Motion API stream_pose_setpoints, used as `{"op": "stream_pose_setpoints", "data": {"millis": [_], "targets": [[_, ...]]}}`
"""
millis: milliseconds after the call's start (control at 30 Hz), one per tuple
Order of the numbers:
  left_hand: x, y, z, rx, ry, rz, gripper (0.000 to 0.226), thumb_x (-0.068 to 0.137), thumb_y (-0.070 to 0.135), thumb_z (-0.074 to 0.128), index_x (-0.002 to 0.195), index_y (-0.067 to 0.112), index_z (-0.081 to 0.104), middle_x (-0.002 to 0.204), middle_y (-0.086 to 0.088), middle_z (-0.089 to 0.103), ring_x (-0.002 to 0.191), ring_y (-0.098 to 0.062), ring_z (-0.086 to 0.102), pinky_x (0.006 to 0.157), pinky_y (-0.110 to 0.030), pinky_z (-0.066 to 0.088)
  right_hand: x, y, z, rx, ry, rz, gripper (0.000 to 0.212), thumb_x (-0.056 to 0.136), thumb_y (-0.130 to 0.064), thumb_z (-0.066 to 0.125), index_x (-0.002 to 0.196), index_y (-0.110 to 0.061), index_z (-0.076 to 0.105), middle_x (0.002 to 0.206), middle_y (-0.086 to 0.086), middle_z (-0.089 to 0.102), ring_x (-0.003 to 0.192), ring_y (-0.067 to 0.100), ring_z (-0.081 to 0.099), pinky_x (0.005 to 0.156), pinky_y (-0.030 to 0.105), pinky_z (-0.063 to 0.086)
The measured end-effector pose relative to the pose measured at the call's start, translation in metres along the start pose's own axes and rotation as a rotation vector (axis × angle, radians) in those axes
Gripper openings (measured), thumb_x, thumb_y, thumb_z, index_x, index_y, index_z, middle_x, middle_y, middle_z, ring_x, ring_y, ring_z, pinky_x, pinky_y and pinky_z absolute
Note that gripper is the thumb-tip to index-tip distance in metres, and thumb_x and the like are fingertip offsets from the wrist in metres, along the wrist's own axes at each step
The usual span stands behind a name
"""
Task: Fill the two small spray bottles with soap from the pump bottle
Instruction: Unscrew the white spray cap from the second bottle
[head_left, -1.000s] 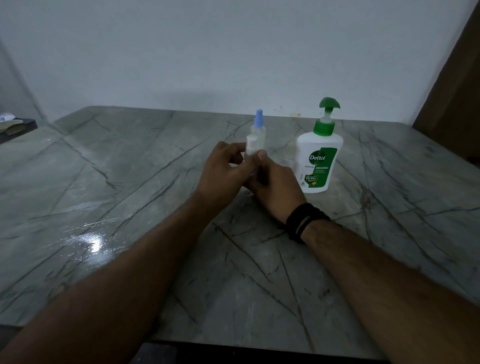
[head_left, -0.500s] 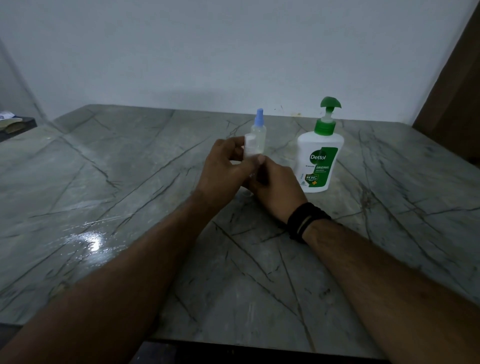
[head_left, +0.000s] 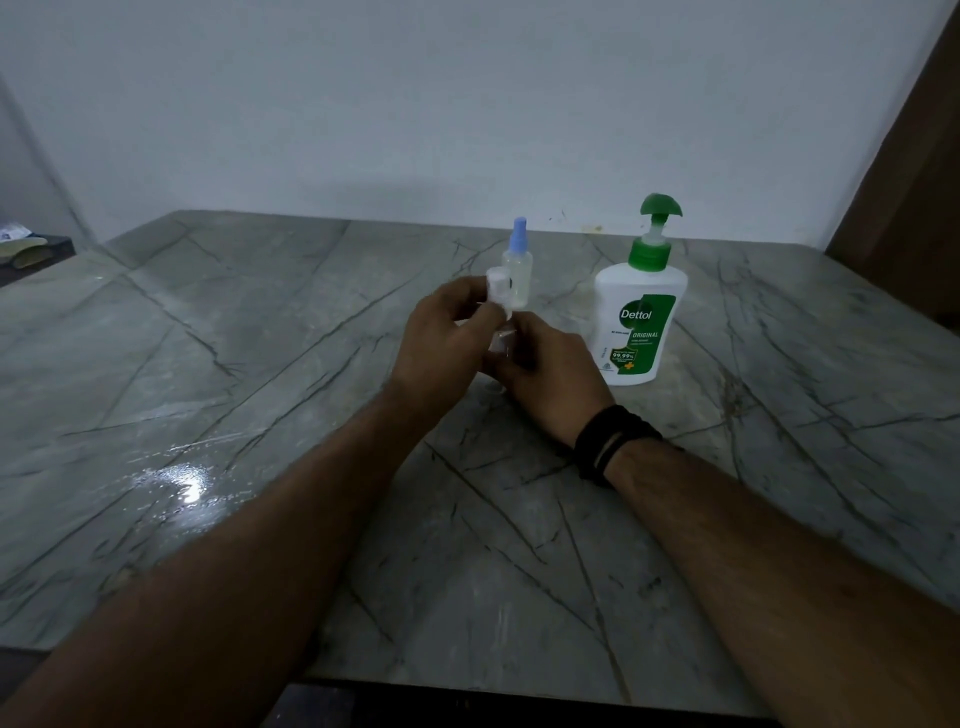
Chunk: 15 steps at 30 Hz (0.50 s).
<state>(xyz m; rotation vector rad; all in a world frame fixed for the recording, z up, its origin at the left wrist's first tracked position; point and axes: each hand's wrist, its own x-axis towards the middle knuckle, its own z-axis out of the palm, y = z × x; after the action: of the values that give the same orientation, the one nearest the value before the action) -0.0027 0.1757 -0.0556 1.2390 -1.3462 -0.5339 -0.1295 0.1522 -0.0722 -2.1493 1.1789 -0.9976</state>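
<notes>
Both my forearms reach forward from the near edge of the grey veined marble table (head_left: 218, 364) and meet at its middle, hands close together and raised a little off the stone. My left hand (head_left: 441, 340) has its back toward me, fingers curled inward, and pinches the white spray cap (head_left: 497, 283) at its fingertips; the cap stands up above my knuckles, tilted slightly left. My right hand (head_left: 545, 371) sits just right of and below the left, its back up and wrist angled in from the right, fingers curled round the small clear plastic spray bottle (head_left: 501, 343). Only a sliver of that bottle shows between my two hands, so I cannot tell whether the cap is seated on its neck or already off. A black corded wristband (head_left: 613, 441) wraps my right wrist.

Just beyond my fingertips, partly behind the white cap, stands the second small clear spray bottle with a pale blue cap (head_left: 518, 260), upright on the table. To the right of my grip, a little past my right hand, stands the white pump bottle with a green pump head and green label (head_left: 641, 317), upright, its nozzle facing me.
</notes>
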Motion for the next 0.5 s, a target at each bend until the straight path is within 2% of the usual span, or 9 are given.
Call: {"op": "stream_pose_setpoints", "data": {"millis": [67,133,233,300,367,500], "targets": [[0.000,0.001,-0.001,0.011,0.024,0.032,0.027,0.091,0.018,0.061,0.117,0.014,0.066,0.104,0.004,0.070,0.096,-0.006,0.067,0.085,-0.031,0.056,0.000,0.000,0.000,-0.002,0.001,0.000,0.047,0.090,-0.044,0.065,0.127,-0.016,0.058,0.109,0.004,0.071,0.101,0.018,0.066,0.093,0.039,0.053],[0.001,0.002,-0.001,0.021,0.051,0.057,0.028,0.089,0.023,0.067,0.116,0.016,0.064,0.104,0.005,0.070,0.096,-0.006,0.066,0.085,-0.030,0.056,0.000,0.001,-0.001,-0.011,-0.005,0.002,0.049,0.090,-0.044,0.065,0.130,-0.016,0.056,0.111,0.005,0.071,0.102,0.019,0.066,0.094,0.039,0.053],[0.004,0.002,-0.001,0.086,0.107,0.085,0.036,0.088,0.032,0.069,0.120,0.018,0.061,0.107,0.004,0.065,0.094,-0.003,0.062,0.078,-0.013,0.051,0.001,0.004,0.000,0.002,-0.016,0.015,0.054,0.088,-0.050,0.065,0.131,-0.017,0.055,0.113,0.002,0.071,0.104,0.017,0.066,0.095,0.040,0.053],[0.006,0.003,-0.003,0.091,0.145,0.126,0.035,0.089,0.034,0.068,0.119,0.018,0.062,0.110,0.001,0.063,0.097,-0.002,0.061,0.078,-0.010,0.049,0.002,0.005,0.002,0.019,-0.015,0.021,0.055,0.087,-0.052,0.066,0.130,-0.020,0.056,0.114,-0.001,0.071,0.104,0.013,0.067,0.096,0.039,0.053],[0.007,0.008,-0.007,0.010,0.188,0.170,0.031,0.089,0.034,0.068,0.115,0.017,0.062,0.109,-0.001,0.064,0.098,-0.004,0.062,0.082,-0.017,0.052,0.002,0.005,0.003,0.027,-0.001,0.030,0.052,0.085,-0.050,0.069,0.128,-0.023,0.057,0.113,-0.003,0.072,0.102,0.011,0.067,0.096,0.035,0.053],[0.012,0.018,-0.025,-0.155,0.353,0.220,0.027,0.090,0.034,0.067,0.109,0.017,0.056,0.106,-0.008,0.063,0.098,-0.020,0.063,0.083,-0.042,0.057,0.002,0.005,0.003,0.048,0.018,0.024,0.047,0.084,-0.047,0.073,0.124,-0.027,0.059,0.106,-0.006,0.072,0.098,0.009,0.067,0.094,0.033,0.054]]}}
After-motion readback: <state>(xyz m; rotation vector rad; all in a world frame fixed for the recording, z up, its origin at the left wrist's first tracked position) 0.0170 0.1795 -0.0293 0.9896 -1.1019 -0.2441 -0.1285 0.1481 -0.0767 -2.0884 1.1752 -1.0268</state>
